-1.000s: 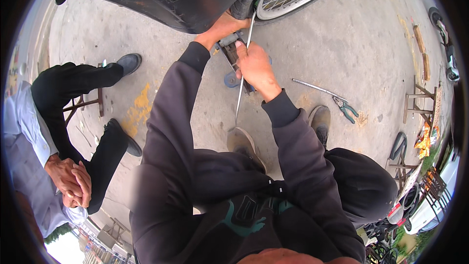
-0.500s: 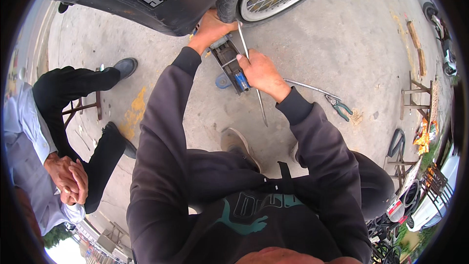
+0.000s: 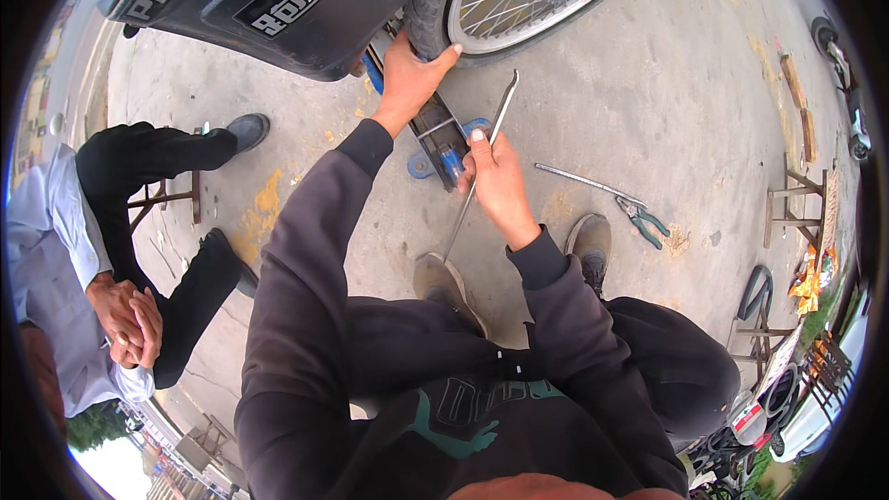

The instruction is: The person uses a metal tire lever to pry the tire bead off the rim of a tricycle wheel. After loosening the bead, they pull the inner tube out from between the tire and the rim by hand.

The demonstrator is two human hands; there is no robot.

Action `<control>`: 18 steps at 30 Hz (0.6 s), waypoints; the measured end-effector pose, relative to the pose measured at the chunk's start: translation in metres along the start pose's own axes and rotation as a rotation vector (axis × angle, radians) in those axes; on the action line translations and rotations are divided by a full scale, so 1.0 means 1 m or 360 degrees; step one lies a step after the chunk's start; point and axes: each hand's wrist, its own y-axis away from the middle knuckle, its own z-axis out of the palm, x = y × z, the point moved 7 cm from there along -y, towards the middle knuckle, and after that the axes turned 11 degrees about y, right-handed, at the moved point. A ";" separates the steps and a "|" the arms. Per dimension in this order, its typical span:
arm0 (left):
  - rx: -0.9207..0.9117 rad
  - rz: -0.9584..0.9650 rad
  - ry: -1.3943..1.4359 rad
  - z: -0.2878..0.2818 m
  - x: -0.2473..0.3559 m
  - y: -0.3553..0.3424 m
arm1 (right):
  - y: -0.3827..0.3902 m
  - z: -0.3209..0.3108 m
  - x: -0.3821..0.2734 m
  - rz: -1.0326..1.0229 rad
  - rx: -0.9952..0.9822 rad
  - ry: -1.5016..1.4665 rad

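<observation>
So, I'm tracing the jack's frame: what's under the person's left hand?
A blue floor jack runs beneath the left hand, showing on both sides; the stretch directly under it is covered.

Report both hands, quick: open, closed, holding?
Left hand: at the black tire, thumb spread; grip cannot be told.
Right hand: closed, holding the metal tire lever.

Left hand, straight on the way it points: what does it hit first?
Likely the black tyre, right ahead of the left hand; whether they already touch, I can't tell.
</observation>
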 end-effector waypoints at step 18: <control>-0.0341 -0.0397 -0.0121 -0.012 -0.026 -0.018 | -0.019 0.072 -0.047 0.0066 -0.0458 -0.0063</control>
